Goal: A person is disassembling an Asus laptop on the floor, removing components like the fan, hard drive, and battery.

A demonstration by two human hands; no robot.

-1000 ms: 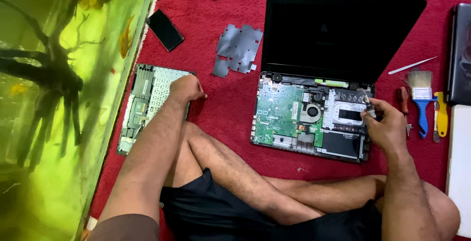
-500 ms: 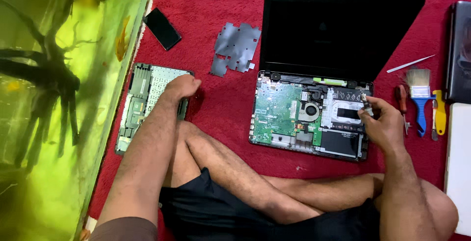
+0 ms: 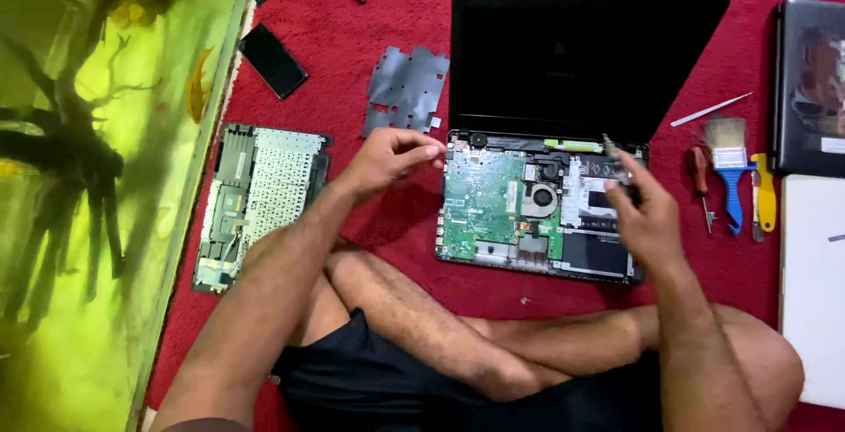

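I sit cross-legged on a red carpet in front of an opened black laptop. Its base is bare, showing a green circuit board and a round fan. My right hand is over the right side of the base, shut on a thin screwdriver whose tip points at the back right corner. My left hand hovers just left of the base with its fingertips pinched together. Nothing shows between them. The removed keyboard panel lies face down to the left.
A grey foil sheet and a black phone lie behind my left hand. A red screwdriver, a blue-handled brush, a yellow tool and a white stick lie to the right. Another laptop and a white slab lie beyond. A fish tank borders the left.
My left hand has left the keyboard panel and moved right, up to the laptop's left edge, fingers now pinched. My right hand stays at the base's right side, lifted slightly.
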